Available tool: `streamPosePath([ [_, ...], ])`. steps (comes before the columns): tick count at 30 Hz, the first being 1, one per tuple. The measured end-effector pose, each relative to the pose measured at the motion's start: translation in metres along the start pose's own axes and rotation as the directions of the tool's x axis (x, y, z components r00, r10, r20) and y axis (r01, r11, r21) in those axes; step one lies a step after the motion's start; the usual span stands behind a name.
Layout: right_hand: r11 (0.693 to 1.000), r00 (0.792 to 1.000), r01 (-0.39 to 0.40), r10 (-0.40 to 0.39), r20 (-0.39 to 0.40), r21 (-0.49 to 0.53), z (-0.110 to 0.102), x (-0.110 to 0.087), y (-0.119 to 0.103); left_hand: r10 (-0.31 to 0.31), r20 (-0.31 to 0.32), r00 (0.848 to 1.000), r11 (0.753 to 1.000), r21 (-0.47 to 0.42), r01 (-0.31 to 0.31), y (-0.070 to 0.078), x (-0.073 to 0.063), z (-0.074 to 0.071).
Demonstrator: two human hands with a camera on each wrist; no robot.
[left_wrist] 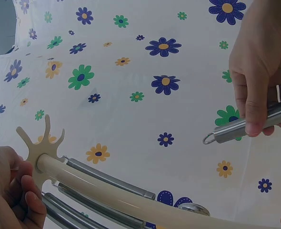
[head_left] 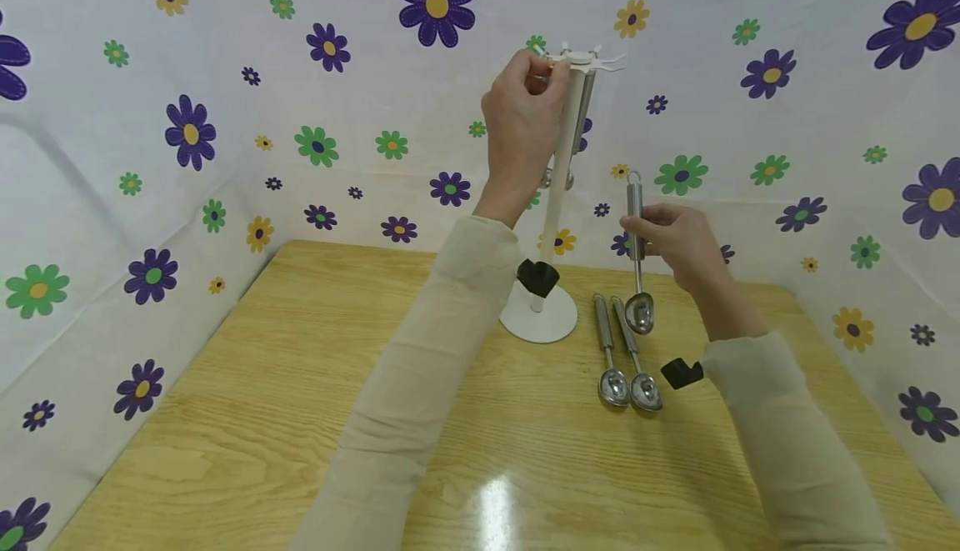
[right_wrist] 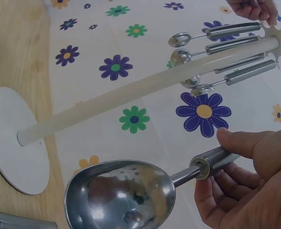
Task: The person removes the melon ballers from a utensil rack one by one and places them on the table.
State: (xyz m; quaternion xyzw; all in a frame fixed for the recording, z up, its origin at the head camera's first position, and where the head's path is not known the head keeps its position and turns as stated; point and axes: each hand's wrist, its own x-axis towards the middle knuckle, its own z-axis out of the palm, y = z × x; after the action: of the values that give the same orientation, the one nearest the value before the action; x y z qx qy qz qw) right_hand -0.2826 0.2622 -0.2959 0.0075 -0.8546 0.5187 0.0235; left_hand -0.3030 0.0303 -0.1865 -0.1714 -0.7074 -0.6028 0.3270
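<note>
One scoop (head_left: 636,248), pinched, bowl (head_left: 640,313) below right hand (head_left: 679,242)

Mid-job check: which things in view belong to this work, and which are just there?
Part of the job, it seems:
Scoop in the right hand
White stand, left hand at its top
Hanging scoops
Two loose scoops, likely

Just there:
Wooden table
Flowered cloth

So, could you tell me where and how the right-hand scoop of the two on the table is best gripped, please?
I'd pinch its handle near the middle, coming from above and the right once the right hand is free of its held scoop. The handle is straight and slim, whereas the bowl is wide and rounded, and the neighbouring scoop lies close on its left.
</note>
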Motion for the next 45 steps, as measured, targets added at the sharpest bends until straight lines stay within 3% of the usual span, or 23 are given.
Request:
streamPosePath([
  [18,0.99,0.986,-0.135,0.138,0.091,-0.04,0.026,-0.003,0.052,-0.013,0.006,1.0,1.0,-0.007,0.013,0.0,0.0,0.001],
  [29,0.983,0.983,-0.144,0.155,0.099,-0.115,0.037,-0.004,0.072,-0.01,0.001,1.0,1.0,-0.01,0.01,0.001,0.001,0.001],
  [45,0.984,0.982,-0.135,0.148,0.115,-0.115,0.035,-0.009,0.09,-0.013,0.004,1.0,1.0,-0.008,0.013,0.0,0.0,0.001],
])
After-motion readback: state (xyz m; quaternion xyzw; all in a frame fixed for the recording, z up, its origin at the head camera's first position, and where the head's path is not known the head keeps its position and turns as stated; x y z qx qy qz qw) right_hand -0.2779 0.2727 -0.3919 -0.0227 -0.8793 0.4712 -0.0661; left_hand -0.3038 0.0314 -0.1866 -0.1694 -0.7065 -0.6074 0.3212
